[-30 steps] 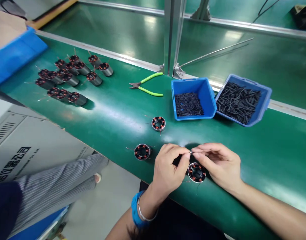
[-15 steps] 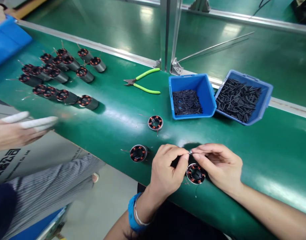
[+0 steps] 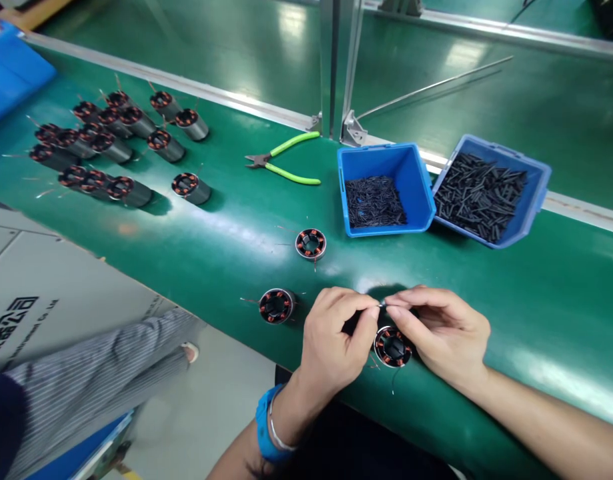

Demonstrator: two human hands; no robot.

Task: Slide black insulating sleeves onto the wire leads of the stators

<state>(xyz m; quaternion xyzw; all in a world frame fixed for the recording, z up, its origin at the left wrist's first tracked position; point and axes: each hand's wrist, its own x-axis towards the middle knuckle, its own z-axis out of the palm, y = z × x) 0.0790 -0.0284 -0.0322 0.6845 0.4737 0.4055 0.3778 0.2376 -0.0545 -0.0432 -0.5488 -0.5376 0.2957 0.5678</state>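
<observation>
My left hand (image 3: 336, 337) pinches with thumb and forefinger at a thin, shiny wire end (image 3: 381, 305). Against it, fingertip to fingertip, my right hand (image 3: 446, 330) is also closed in a pinch; whatever is between its fingers is too small to make out. Just below the fingertips stands a motor stator (image 3: 393, 347) with copper windings, a black core and loose wire leads. Left of my left hand is another stator (image 3: 277, 306), upright on the green table (image 3: 226, 260). A third stator (image 3: 311, 245) stands farther back.
Several stators (image 3: 113, 147) with leads stand at the left. Green-handled cutting pliers (image 3: 291, 177) lie mid-table. Two blue bins, a nearer one (image 3: 411, 173) and a right-hand one (image 3: 529, 203), hold short black tubes. A metal frame (image 3: 333, 73) runs behind. A person's striped trouser leg (image 3: 111, 360) is at left.
A co-worker's hand in white finger covers has left the view at left. One stator at the end of the front row now stands apart, farther right and back. My hands have barely moved.
</observation>
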